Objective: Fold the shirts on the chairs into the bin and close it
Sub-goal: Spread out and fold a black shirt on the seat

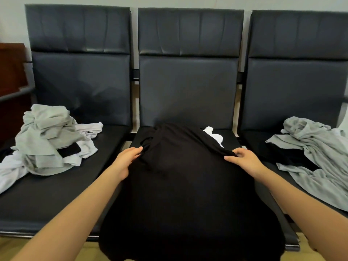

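1. We look down at a row of three black padded chairs, with the middle chair (pixel 188 87) straight ahead at 12 o'clock.
2. A black shirt (pixel 188 185) lies spread over the middle seat, reaching from near the backrest down past the front edge of the seat toward 6 o'clock. It is plain, dark and soft, with loose wrinkles near its top.
3. Our left hand (pixel 126 159), at about 10 o'clock from the shirt's middle, touches the shirt's left edge; the fingers are nearly straight and close together, with their tips on a bunched fold.
4. Our right hand (pixel 243 159), at about 2 o'clock from the shirt's middle, pinches a raised fold of the shirt's right edge between thumb and curled fingers.
5. A bit of white cloth (pixel 214 135) shows at 1 o'clock, peeking out from behind the black shirt on the same seat.
6. On the left chair (pixel 81 76), at 9 o'clock, sits a crumpled heap of clothes (pixel 49 140) in grey and white, with a strip of black among them.
7. On the right chair (pixel 297 81), at 3 o'clock, a grey shirt (pixel 316 153) lies rumpled, partly over something black.
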